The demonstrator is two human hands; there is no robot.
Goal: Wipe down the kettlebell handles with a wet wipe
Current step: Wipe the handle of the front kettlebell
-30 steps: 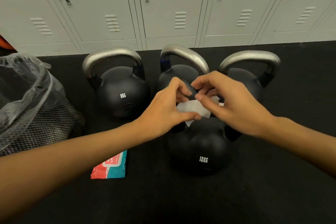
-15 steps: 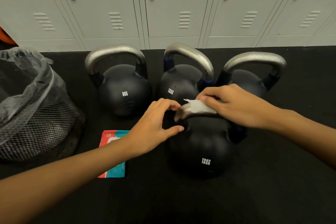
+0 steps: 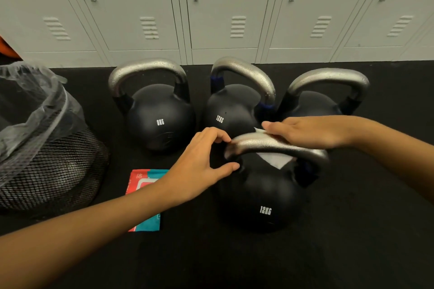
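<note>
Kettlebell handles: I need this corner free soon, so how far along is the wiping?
Done: nothing looks finished for certain. In hand: the right hand presses the wet wipe over the handle of the front 12KG kettlebell, with the left hand at the handle's left end. Left: probably the 8KG kettlebell and the two others in the back row, whose handles carry no wipe.

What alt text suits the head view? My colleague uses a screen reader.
A right hand presses a white wet wipe over the front kettlebell's handle; the left hand curls beside it, three kettlebells behind.
</note>
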